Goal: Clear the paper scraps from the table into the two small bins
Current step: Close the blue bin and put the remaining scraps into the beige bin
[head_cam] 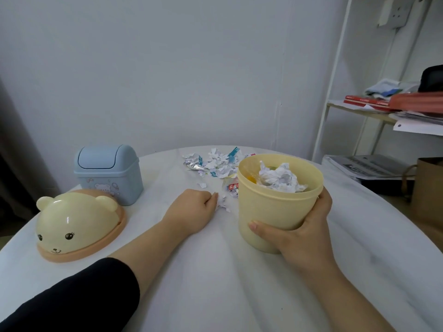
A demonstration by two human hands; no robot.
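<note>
A white shelf unit is standing against the pale wall on the right. Red books are lying flat on its shelf, with bundled cloth sitting behind them and loose white sheets hanging over the edge. Below, a brown paper bag is standing beside what may be a stack of printed pages.

A plain pale wall fills the view ahead of me, evenly and softly lit. Below it curves the round worktop, covered in a wrinkled white cloth. At my far left hangs a dark curtain. To my right stands a white metal shelf unit; its wooden board holds red books, loose papers and folded cloth. A wall socket sits above it. Lower down lie a stack of printed sheets and a brown paper bag.
</note>
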